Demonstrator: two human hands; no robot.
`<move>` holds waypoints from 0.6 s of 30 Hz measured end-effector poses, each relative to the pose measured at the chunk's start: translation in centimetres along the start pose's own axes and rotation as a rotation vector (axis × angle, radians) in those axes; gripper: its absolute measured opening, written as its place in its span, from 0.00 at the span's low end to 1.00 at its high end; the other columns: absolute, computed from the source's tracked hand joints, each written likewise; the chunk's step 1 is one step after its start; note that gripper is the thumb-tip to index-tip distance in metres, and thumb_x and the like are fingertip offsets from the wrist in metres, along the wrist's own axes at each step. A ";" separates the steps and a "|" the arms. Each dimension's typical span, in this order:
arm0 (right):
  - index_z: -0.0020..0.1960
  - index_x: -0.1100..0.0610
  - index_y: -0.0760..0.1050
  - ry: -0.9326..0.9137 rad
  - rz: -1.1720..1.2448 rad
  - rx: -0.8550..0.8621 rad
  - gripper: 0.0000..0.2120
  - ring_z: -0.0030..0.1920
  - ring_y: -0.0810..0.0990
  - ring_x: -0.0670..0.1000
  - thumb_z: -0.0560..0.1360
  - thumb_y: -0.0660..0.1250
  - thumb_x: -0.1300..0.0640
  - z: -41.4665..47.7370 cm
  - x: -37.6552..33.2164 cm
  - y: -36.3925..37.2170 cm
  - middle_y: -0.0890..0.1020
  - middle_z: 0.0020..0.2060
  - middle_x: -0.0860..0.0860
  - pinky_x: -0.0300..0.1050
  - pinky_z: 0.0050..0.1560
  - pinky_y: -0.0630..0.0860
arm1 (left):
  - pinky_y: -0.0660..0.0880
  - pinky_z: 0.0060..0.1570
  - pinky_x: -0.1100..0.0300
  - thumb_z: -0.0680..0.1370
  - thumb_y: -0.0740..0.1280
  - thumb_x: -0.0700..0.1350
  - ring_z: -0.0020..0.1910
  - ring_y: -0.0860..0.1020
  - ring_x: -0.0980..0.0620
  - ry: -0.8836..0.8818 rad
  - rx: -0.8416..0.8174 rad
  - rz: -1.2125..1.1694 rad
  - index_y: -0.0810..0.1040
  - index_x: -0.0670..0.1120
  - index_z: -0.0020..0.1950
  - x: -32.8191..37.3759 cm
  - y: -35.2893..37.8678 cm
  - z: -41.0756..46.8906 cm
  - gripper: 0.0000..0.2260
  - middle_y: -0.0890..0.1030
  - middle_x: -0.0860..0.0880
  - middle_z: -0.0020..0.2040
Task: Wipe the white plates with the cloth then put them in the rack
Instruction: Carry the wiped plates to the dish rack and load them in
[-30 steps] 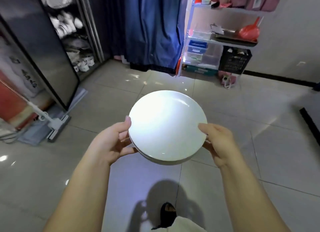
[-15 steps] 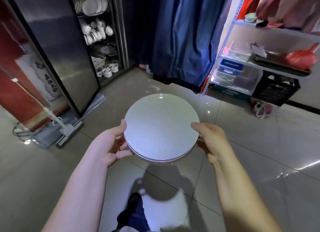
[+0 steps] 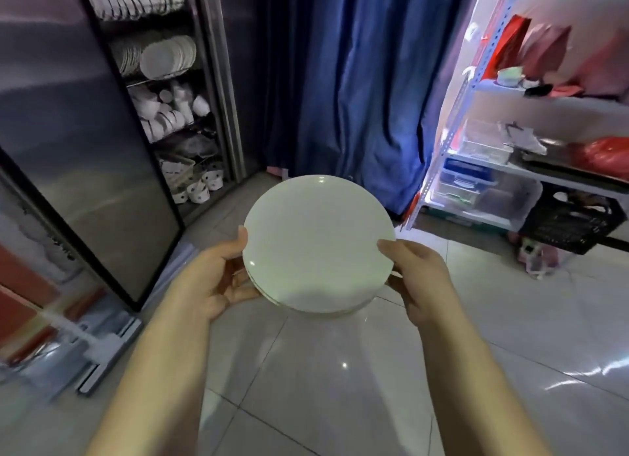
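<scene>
The left grip (image 3: pixel 211 282) and right grip (image 3: pixel 418 278) clasp opposite edges of a small stack of white plates (image 3: pixel 318 244), held below and right of the dish-filled rack (image 3: pixel 160 91), so wiping seems done and only racking remains.

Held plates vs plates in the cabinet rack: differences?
The held plates lie stacked flat, gripped by the left hand and right hand; the racked plates stand on edge in rows. The held plates are over the floor; the racked plates sit inside the cabinet. Both white, round.
</scene>
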State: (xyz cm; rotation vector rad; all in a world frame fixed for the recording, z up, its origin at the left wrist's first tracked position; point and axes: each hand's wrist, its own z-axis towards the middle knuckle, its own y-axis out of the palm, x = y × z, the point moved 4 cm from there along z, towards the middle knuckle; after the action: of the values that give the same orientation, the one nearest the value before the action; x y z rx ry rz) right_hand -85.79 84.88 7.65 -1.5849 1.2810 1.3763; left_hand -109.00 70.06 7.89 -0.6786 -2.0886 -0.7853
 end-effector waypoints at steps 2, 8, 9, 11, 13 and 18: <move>0.49 0.61 0.82 0.016 -0.012 0.002 0.08 0.46 0.83 0.54 0.73 0.72 0.58 3.4 -0.3 1.7 0.85 0.47 0.57 0.51 0.51 0.80 | 0.80 0.39 0.48 0.77 0.66 0.54 0.34 0.80 0.52 -0.011 0.016 -0.010 0.81 0.46 0.49 1.6 -0.1 3.2 0.12 0.83 0.50 0.37; 0.43 0.59 0.83 0.024 -0.009 -0.065 0.04 0.40 0.85 0.50 0.74 0.70 0.60 15.0 -0.6 7.1 0.86 0.42 0.53 0.40 0.37 0.80 | 0.79 0.45 0.44 0.77 0.66 0.54 0.39 0.78 0.49 -0.017 0.077 -0.050 0.81 0.47 0.51 5.6 -1.1 13.6 0.12 0.83 0.51 0.33; 0.43 0.59 0.83 0.028 -0.013 -0.084 0.04 0.40 0.85 0.50 0.74 0.70 0.60 17.2 -0.6 8.1 0.86 0.42 0.53 0.41 0.37 0.80 | 0.79 0.41 0.46 0.77 0.66 0.54 0.40 0.79 0.49 -0.012 0.088 -0.055 0.81 0.47 0.50 6.4 -1.3 15.6 0.11 0.83 0.51 0.33; 0.44 0.60 0.83 0.033 -0.019 -0.120 0.03 0.40 0.85 0.50 0.73 0.71 0.60 21.9 -0.8 10.2 0.86 0.42 0.53 0.42 0.38 0.80 | 0.80 0.36 0.49 0.76 0.67 0.54 0.40 0.79 0.49 0.003 0.110 -0.064 0.81 0.49 0.50 8.2 -1.5 19.4 0.10 0.83 0.52 0.34; 0.45 0.59 0.83 0.027 -0.026 -0.159 0.03 0.40 0.85 0.50 0.73 0.71 0.60 26.9 -1.6 12.4 0.86 0.42 0.53 0.43 0.39 0.79 | 0.79 0.37 0.50 0.76 0.68 0.55 0.39 0.78 0.49 0.016 0.125 -0.077 0.81 0.50 0.48 10.3 -1.4 23.3 0.10 0.82 0.52 0.33; 0.41 0.56 0.84 -0.003 -0.060 -0.259 0.04 0.39 0.85 0.48 0.73 0.71 0.60 38.9 -5.7 18.1 0.87 0.42 0.51 0.40 0.36 0.79 | 0.79 0.38 0.50 0.75 0.67 0.55 0.29 0.77 0.53 0.047 0.180 -0.135 0.81 0.50 0.48 17.2 -0.2 32.4 0.10 0.80 0.52 0.33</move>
State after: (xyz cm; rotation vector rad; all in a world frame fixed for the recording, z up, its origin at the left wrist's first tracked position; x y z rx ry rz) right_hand -114.91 116.89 6.65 -1.7764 1.0777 1.5555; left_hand -134.20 96.62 5.65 -0.4217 -2.1478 -0.6693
